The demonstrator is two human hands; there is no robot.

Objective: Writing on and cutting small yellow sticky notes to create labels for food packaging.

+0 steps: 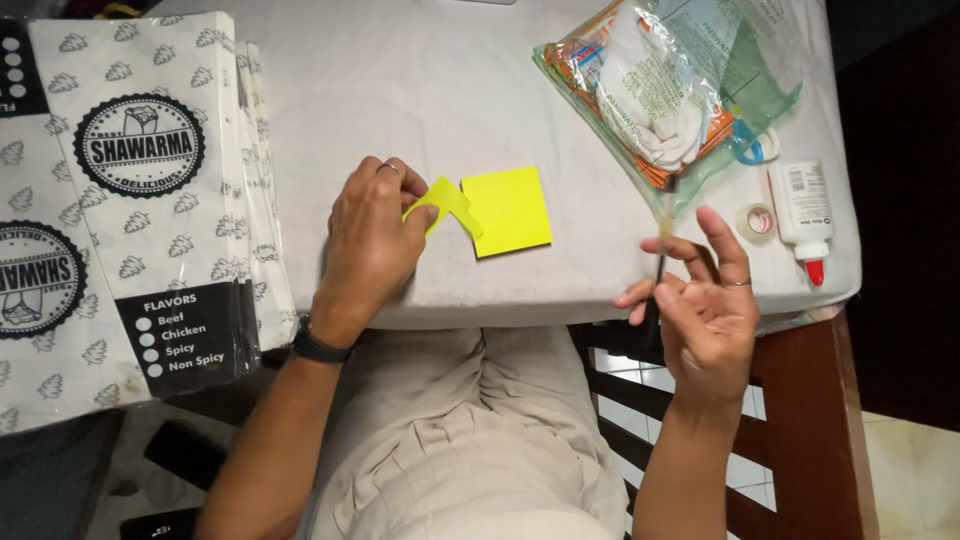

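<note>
Printed bag stack (130, 200) at left; plastic packet (665, 85), glue bottle (805, 205), tape roll (757, 220) at right.

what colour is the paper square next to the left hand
Bright yellow. The paper square shows best in the head view, lying on the table beside the left hand.

Bare forearms, a dark wristband, two rings and pale trousers.

The left hand (372, 240) has a thin ring (389, 168) on one finger, seen at the far side of the hand, and a black band (318, 347) sits snug round the wrist, smooth and dark like a watch strap or fitness band; its face does not show. The right hand (705, 305) wears a thin ring (737, 283) too. Both forearms are bare, with no sleeves in sight. Near the bottom, between the arms, the lap is covered by light beige trousers (470, 440), the cloth creased and folded into soft ridges across the thighs.
</note>
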